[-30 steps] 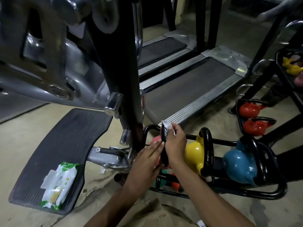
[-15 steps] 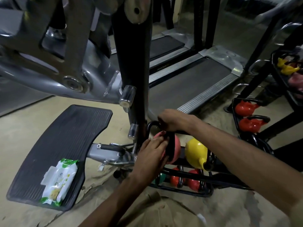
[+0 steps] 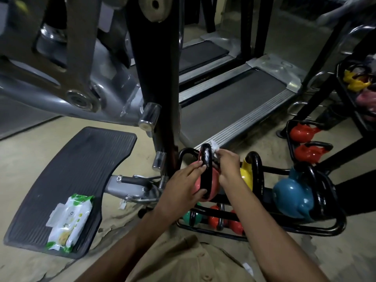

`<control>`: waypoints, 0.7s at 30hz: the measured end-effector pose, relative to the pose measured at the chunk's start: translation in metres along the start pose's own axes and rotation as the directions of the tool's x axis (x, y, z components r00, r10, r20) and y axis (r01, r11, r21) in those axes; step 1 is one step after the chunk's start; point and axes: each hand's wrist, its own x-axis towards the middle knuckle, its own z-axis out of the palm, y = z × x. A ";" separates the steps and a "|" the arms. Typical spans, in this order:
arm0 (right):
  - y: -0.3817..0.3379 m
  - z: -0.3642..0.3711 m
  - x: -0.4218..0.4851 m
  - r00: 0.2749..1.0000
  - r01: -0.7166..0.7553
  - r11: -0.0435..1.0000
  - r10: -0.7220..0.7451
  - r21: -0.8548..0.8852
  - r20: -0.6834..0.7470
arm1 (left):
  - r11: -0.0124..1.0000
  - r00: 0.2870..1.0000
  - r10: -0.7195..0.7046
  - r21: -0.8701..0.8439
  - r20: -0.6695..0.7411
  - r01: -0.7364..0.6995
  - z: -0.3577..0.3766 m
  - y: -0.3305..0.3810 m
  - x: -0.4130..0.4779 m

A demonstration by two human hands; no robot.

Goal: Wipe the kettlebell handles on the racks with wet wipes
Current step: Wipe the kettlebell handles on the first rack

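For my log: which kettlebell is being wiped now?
The pink kettlebell: left hand holds it, right hand holds a wipe at its handle; yellow and blue untouched.

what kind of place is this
Most likely a gym. A treadmill stands behind, a blue kettlebell and a yellow kettlebell sit in a black rack, and a machine's ribbed footplate lies at left. The right hand holds a wet wipe at the pink kettlebell, which the left hand grips.
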 end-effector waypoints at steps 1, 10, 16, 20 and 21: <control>0.001 0.001 0.000 1.000 -0.026 0.999 0.026 0.019 0.004 | 1.000 1.000 -0.004 -0.002 0.001 0.004 0.000 0.000 0.000; 0.001 0.008 -0.002 0.911 -0.402 0.861 0.343 0.311 0.228 | 1.000 1.000 -0.012 -0.004 -0.005 0.012 0.001 0.004 -0.002; 0.021 -0.001 -0.001 0.907 0.412 0.800 -0.406 -0.436 0.112 | 1.000 1.000 -0.027 0.001 -0.004 0.027 0.003 0.007 -0.007; -0.013 0.017 0.032 0.749 0.644 0.151 -0.326 -0.750 0.577 | 1.000 1.000 -0.027 0.010 -0.011 0.027 0.002 0.009 -0.009; -0.027 0.025 0.034 0.740 0.659 -0.018 -0.163 -0.752 0.652 | 0.999 1.000 -0.027 0.017 -0.009 0.027 0.002 0.009 -0.009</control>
